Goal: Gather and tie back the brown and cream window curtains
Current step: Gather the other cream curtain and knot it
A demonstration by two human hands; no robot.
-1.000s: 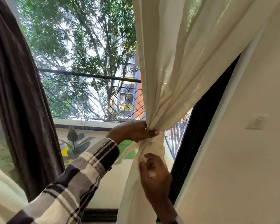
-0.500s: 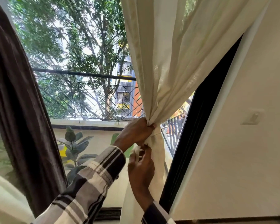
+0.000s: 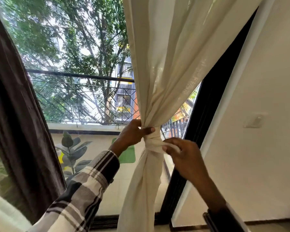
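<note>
- Window (image 3: 77,67) fills the left and middle of the view, with trees, a railing (image 3: 80,77) and a building behind the glass.
- Wall (image 3: 266,97) takes up the right side and carries a pale switch (image 3: 254,121).
- Brown curtain (image 3: 15,114) hangs down the left edge, well apart from both hands.
- Cream curtain (image 3: 171,56) drops from the top centre and narrows to a gathered waist beside the dark frame (image 3: 206,128), then falls loose below.
- Tie (image 3: 153,139), a cream band, wraps that waist.
- Left hand (image 3: 132,133), in a plaid sleeve (image 3: 84,190), grips the gathered cloth at the top of the band, fingers curled and thumb pressed across the front.
- Right hand (image 3: 185,154) pinches the band's loose end just right of the waist, fingers curled round it.
- Plant (image 3: 70,151) stands on the balcony below the railing.
</note>
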